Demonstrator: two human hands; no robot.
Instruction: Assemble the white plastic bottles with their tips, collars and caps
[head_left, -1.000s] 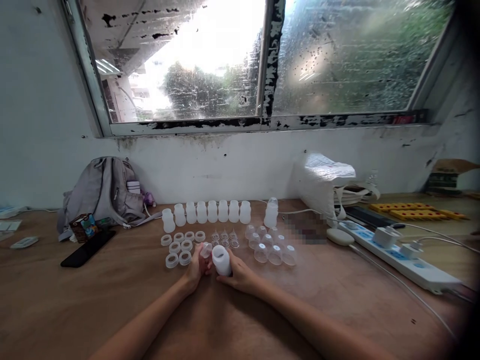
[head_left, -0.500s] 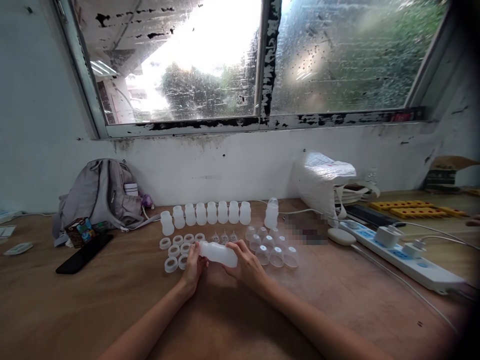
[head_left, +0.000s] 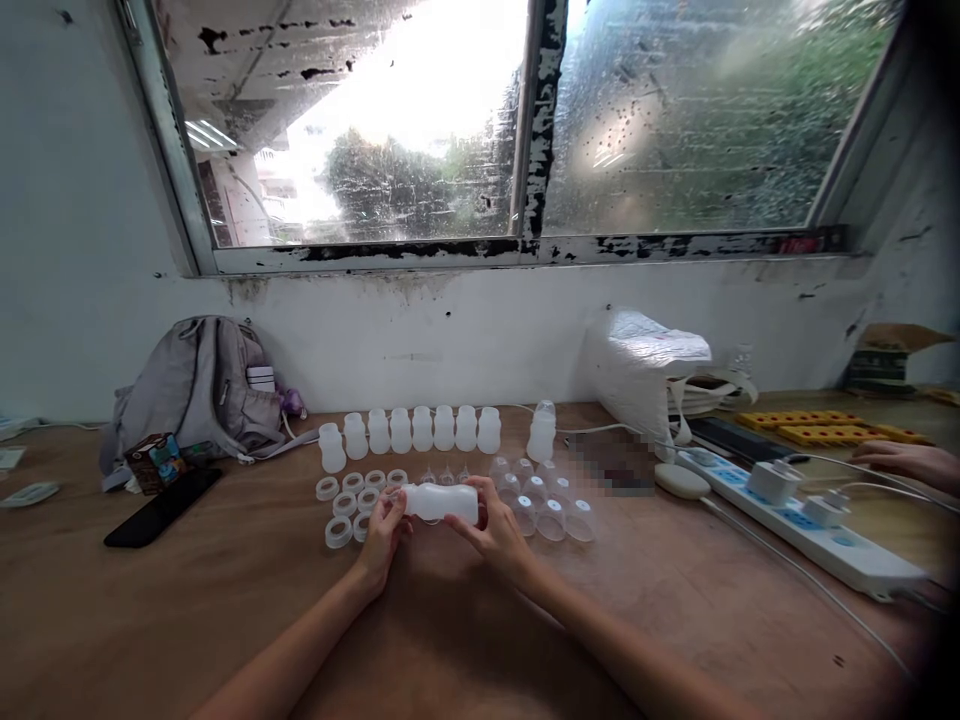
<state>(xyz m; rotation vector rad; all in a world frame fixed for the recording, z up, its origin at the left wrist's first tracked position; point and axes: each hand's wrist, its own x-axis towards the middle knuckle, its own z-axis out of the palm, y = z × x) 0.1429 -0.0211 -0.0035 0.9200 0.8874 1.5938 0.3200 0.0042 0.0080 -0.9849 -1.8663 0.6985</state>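
A frosted white baby bottle [head_left: 442, 503] lies sideways in the air between my two hands. My left hand [head_left: 382, 530] is closed around its neck end, where something clear shows between the fingers, too small to make out. The base end is gripped by my right hand [head_left: 493, 528], thumb below and fingers behind. Just beyond are several clear nipples [head_left: 448, 477], partly hidden by the bottle. White screw rings [head_left: 339, 531] stand in rows beside my left hand. Clear domed caps [head_left: 550, 522] are grouped to the right of my right hand.
Uncapped bottles [head_left: 422, 430] line up at the back, and one capped bottle [head_left: 541, 432] stands apart. A backpack [head_left: 202, 390] and phone [head_left: 161, 508] are at left. At right are a power strip [head_left: 810, 520], a white bag [head_left: 637, 370] and another person's hand [head_left: 911, 463].
The bottle has turned from tilted to nearly level, with its base end raised by my right hand. Another person's hand has come in further at the right edge.
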